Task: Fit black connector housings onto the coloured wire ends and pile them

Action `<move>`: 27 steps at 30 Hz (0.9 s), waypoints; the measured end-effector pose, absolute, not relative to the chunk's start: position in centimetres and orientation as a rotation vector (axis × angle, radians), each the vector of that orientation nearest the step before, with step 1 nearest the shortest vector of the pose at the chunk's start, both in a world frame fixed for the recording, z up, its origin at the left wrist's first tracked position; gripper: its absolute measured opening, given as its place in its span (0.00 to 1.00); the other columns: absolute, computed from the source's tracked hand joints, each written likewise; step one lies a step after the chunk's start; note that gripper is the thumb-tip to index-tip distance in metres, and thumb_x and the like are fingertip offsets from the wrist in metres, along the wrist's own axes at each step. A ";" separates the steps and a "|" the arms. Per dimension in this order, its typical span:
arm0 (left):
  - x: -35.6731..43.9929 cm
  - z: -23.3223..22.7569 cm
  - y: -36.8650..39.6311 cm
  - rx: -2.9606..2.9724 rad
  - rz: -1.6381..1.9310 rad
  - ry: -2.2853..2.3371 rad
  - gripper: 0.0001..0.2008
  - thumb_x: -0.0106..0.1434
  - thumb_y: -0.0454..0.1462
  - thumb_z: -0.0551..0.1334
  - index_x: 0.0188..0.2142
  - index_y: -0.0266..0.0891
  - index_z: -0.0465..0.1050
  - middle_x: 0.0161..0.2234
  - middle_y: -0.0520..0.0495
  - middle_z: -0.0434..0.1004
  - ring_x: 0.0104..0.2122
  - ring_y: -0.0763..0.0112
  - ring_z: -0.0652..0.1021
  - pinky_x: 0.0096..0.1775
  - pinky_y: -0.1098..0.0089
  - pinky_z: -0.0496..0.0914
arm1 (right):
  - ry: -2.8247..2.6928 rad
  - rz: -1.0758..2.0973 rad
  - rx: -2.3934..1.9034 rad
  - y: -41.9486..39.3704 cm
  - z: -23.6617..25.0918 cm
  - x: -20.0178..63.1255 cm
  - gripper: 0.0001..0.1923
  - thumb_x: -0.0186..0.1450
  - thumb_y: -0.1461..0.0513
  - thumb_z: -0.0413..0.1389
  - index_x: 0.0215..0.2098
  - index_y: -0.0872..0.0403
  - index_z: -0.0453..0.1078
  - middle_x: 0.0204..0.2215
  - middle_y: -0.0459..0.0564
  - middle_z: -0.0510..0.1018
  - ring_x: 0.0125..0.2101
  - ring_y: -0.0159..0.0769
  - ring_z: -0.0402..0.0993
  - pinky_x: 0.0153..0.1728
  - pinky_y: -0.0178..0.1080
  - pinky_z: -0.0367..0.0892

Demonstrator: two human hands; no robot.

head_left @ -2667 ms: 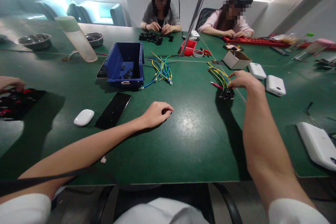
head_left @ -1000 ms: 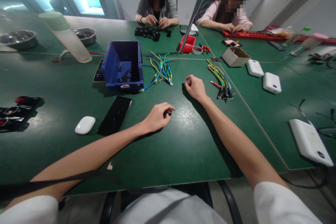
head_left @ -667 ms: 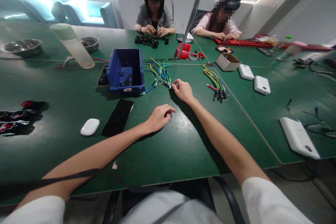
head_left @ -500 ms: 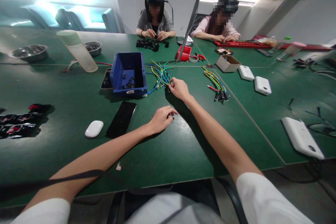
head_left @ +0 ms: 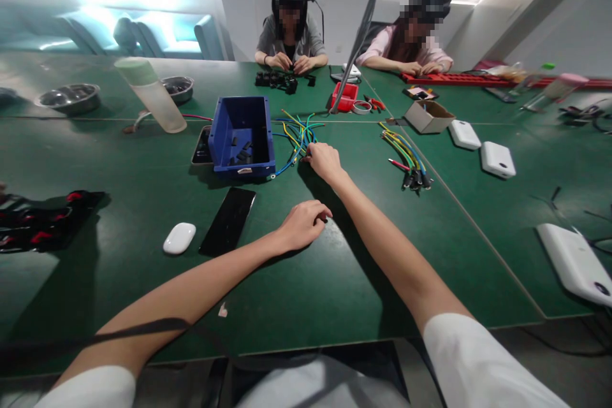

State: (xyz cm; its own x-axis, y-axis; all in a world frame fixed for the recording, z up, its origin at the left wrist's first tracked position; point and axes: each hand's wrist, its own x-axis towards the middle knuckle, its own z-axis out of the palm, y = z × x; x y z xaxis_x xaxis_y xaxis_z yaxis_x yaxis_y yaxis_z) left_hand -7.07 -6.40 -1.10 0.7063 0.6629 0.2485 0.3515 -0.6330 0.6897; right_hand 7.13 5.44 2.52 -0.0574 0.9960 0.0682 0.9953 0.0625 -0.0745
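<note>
My left hand (head_left: 305,224) rests on the green table (head_left: 335,280), fingers curled over a small black part (head_left: 324,220). My right hand (head_left: 324,160) reaches forward to the near ends of a loose bundle of blue, yellow and green wires (head_left: 297,132), and its fingertips pinch one wire end. A blue plastic bin (head_left: 241,135) with several small black parts inside stands just left of those wires. To the right of my hand, apart from it, lies a second wire bundle with black connectors (head_left: 410,162).
A black phone (head_left: 228,220) and a white oval case (head_left: 179,238) lie left of my left hand. White boxes (head_left: 497,159) and a cardboard box (head_left: 427,116) are at the right, a frosted bottle (head_left: 152,94) at the left. Two people work across the table.
My right hand left the bundle with black connectors and swung left to the loose wires beside the blue bin. My left hand stayed curled in place on the table.
</note>
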 end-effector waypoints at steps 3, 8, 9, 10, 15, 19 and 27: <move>-7.1 -1.0 -6.4 2.306 0.646 0.771 0.15 0.55 0.25 0.55 0.38 0.37 0.75 0.36 0.47 0.78 0.38 0.66 0.77 0.43 0.66 0.70 | -2.248 0.018 -2.109 5.1 3.0 7.1 0.12 0.67 0.61 0.51 0.46 0.54 0.73 0.44 0.62 0.78 0.46 0.50 0.75 0.42 0.44 0.67; -7.1 -1.0 -6.4 2.324 0.641 0.758 0.14 0.56 0.26 0.55 0.38 0.37 0.75 0.36 0.46 0.78 0.38 0.67 0.76 0.44 0.65 0.70 | -2.255 0.049 -2.136 4.7 3.7 7.5 0.14 0.65 0.64 0.50 0.44 0.57 0.75 0.43 0.67 0.78 0.45 0.55 0.76 0.42 0.47 0.68; -7.1 -1.0 -6.4 2.325 0.636 0.756 0.14 0.56 0.26 0.55 0.38 0.37 0.75 0.36 0.47 0.78 0.38 0.67 0.76 0.44 0.65 0.70 | -2.249 0.060 -2.144 4.7 3.7 7.6 0.14 0.64 0.64 0.50 0.44 0.57 0.75 0.42 0.67 0.78 0.44 0.55 0.76 0.42 0.47 0.68; -7.1 -1.0 -6.4 2.325 0.630 0.757 0.14 0.56 0.26 0.55 0.38 0.37 0.75 0.36 0.47 0.78 0.38 0.67 0.76 0.44 0.65 0.70 | -2.245 0.076 -2.155 4.7 3.8 7.7 0.14 0.64 0.65 0.51 0.44 0.57 0.75 0.42 0.67 0.78 0.44 0.56 0.76 0.41 0.47 0.68; -7.0 -0.9 -6.4 2.323 0.618 0.774 0.14 0.56 0.26 0.55 0.37 0.38 0.75 0.36 0.47 0.78 0.38 0.66 0.76 0.44 0.65 0.70 | -2.215 0.172 -2.190 5.1 4.2 8.6 0.15 0.63 0.61 0.53 0.44 0.57 0.75 0.44 0.66 0.78 0.45 0.55 0.76 0.42 0.47 0.69; -7.0 -1.0 -6.4 2.329 0.620 0.775 0.14 0.57 0.26 0.55 0.37 0.38 0.75 0.36 0.47 0.78 0.38 0.66 0.76 0.44 0.65 0.70 | -2.179 0.169 -2.218 5.4 4.5 9.1 0.16 0.62 0.62 0.52 0.46 0.59 0.74 0.44 0.67 0.78 0.45 0.55 0.76 0.42 0.47 0.69; -7.1 -0.8 -6.4 2.332 0.618 0.772 0.13 0.57 0.26 0.55 0.37 0.37 0.75 0.36 0.47 0.78 0.38 0.66 0.76 0.44 0.65 0.69 | -2.088 0.175 -2.236 5.5 4.7 9.5 0.18 0.67 0.59 0.47 0.46 0.59 0.74 0.45 0.68 0.77 0.47 0.55 0.75 0.45 0.49 0.67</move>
